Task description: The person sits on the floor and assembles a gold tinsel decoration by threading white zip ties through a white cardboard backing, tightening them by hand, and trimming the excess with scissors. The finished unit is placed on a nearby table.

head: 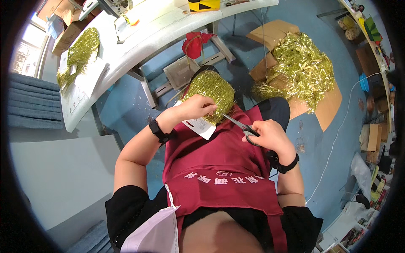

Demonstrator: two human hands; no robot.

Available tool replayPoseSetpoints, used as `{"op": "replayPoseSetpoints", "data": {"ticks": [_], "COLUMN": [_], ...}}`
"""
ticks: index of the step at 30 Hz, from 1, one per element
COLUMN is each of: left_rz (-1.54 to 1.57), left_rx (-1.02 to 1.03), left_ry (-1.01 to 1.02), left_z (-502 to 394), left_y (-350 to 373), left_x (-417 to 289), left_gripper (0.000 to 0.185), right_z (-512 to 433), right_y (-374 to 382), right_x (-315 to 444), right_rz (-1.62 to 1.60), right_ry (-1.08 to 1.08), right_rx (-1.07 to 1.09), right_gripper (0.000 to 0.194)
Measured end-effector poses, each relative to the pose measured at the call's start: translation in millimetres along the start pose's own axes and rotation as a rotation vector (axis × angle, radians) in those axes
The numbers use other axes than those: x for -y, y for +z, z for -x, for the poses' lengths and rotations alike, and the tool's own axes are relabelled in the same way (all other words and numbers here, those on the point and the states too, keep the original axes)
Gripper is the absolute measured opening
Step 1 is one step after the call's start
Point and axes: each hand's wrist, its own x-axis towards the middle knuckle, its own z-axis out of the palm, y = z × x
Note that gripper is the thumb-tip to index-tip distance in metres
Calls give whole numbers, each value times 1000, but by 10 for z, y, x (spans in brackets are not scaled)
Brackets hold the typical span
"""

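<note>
A bundle of gold tinsel fringe (218, 87) lies across my lap, over a dark red apron (208, 151). My left hand (198, 106) rests over it with thumb and fingertips pinched together at its strands; what exactly sits between the fingertips is too small to make out. Under that wrist, a white card (202, 126) with a slot and printing sticks out from the tinsel. In my right hand (269, 134) are scissors (242, 125) with dark handles. Their blades look nearly closed, and the tips point at the tinsel's near right edge.
Ahead stands a white table (152, 34) with a sewing machine (117, 6) and, at its left, more gold tinsel (84, 47). A tinsel heap (303, 69) sits on an opened cardboard box (329, 107) at right. A treadle (180, 72) and red cloth (193, 46) are below the table.
</note>
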Motion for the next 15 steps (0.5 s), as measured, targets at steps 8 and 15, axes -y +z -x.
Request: {"op": "replayPoseSetpoints", "data": {"ticks": [8, 15], "left_rz": [-26, -89], "left_rx": [59, 54], "left_ry": [-11, -19], "left_z": [-12, 36], "left_y": [-28, -4], "left_x": [-24, -67], "left_gripper": [20, 14], "right_z": [-148, -289], "right_y": [313, 483], "right_x": [-2, 34], "right_rz": [15, 31], "right_ry": [-23, -33], "right_rx": [81, 30], "right_gripper": [60, 58]}}
